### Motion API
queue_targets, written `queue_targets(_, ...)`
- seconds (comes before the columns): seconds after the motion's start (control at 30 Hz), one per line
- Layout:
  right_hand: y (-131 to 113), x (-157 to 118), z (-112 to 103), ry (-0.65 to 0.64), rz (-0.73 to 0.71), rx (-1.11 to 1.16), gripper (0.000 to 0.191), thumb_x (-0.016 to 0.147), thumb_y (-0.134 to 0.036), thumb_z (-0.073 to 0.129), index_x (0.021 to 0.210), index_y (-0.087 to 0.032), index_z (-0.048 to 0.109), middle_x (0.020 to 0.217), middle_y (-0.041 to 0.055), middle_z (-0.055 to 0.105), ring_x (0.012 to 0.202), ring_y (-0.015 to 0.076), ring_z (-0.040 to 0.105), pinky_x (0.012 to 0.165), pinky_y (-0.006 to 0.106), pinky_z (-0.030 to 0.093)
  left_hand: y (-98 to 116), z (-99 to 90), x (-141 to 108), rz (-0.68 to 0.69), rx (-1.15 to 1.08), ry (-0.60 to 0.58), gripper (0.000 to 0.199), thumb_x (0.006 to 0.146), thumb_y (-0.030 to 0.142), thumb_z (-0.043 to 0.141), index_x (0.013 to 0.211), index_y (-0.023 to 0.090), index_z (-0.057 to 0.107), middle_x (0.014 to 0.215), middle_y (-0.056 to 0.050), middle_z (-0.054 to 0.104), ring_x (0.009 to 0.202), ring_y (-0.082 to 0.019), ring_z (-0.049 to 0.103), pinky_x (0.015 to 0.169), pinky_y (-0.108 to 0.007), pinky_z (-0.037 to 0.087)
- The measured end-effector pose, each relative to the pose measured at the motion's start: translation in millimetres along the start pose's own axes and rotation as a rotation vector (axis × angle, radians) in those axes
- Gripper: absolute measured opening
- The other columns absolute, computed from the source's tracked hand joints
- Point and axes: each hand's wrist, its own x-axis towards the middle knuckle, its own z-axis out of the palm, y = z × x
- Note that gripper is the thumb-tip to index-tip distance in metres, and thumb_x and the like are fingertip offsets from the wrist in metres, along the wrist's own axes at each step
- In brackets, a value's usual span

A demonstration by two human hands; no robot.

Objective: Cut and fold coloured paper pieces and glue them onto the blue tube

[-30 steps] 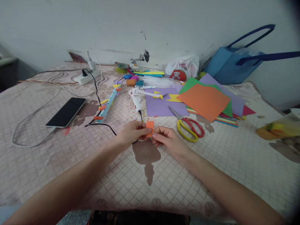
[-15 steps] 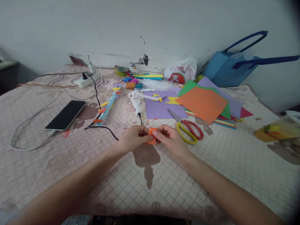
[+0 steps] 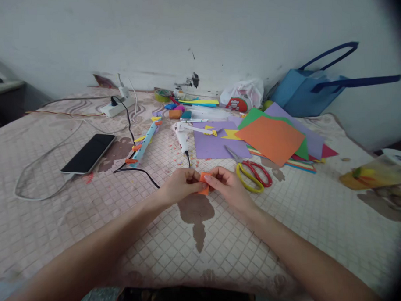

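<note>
A small piece of orange paper [image 3: 204, 191] is pinched between my two hands above the patterned tablecloth. My left hand [image 3: 179, 185] grips its left side with thumb and fingers. From the other side my right hand [image 3: 230, 186] holds it, the thumb pressed on its face. Fingers cover much of the paper, so its full shape is hidden. Just right of my right hand lie scissors [image 3: 255, 175] with one red and one yellow handle. Beyond my hands rests a white glue gun [image 3: 181, 139] with a black cord.
Left lie a phone [image 3: 88, 154] on a white cable and a light blue strip [image 3: 145, 142] with coloured paper pieces. A power strip [image 3: 114, 107] sits behind. Coloured sheets [image 3: 271, 137] and a blue bag [image 3: 304, 92] are at the right, near a plastic cup [image 3: 374, 172] tipped sideways.
Both hands stay closed on the orange paper. The paper has shifted very slightly to the right and tilted a little; everything else looks the same.
</note>
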Motion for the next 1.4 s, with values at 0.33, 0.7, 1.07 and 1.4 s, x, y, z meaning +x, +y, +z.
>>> queue_targets(0.33,-3,0,1,0.025,-0.006,0.026,0.022,0.076,-0.039,0.065,0.069,-0.019,0.058,0.066,-0.0013,0.057,0.062,0.0112,0.05,0.06,0.027,0.039,-2,0.3,2,0.005,-0.021,-0.005,0.019,0.069,0.031,0.067,0.071,0.012,0.061,0.065,0.0,0.06,0.058,-0.009,0.053,0.054,-0.02,0.037)
queue_targets(0.7,2,1,0,0.002,-0.017,0.071,0.017,0.08,-0.035,0.062,0.074,-0.019,0.059,0.07,-0.0007,0.057,0.067,0.0122,0.052,0.064,0.027,0.042,1,1.1,0,0.023,-0.032,0.011,0.021,0.068,0.032,0.068,0.069,0.013,0.059,0.063,0.0,0.058,0.057,-0.009,0.051,0.053,-0.02,0.036)
queue_targets(1.07,7,2,0,0.043,-0.048,0.033,0.02,0.081,-0.037,0.061,0.077,-0.018,0.058,0.072,-0.0009,0.056,0.066,0.0111,0.051,0.063,0.025,0.041,-3,4.7,1,0.045,-0.091,0.05,0.023,0.068,0.033,0.069,0.074,0.012,0.062,0.066,-0.001,0.061,0.059,-0.009,0.053,0.055,-0.021,0.039)
queue_targets(1.4,9,0,0,0.027,-0.071,-0.006,0.018,0.082,-0.037,0.059,0.077,-0.02,0.055,0.07,-0.0021,0.053,0.064,0.0116,0.05,0.061,0.025,0.041,-4,6.3,1,0.049,-0.126,0.069,0.025,0.069,0.034,0.069,0.077,0.012,0.062,0.07,-0.002,0.063,0.061,-0.01,0.056,0.058,-0.022,0.042)
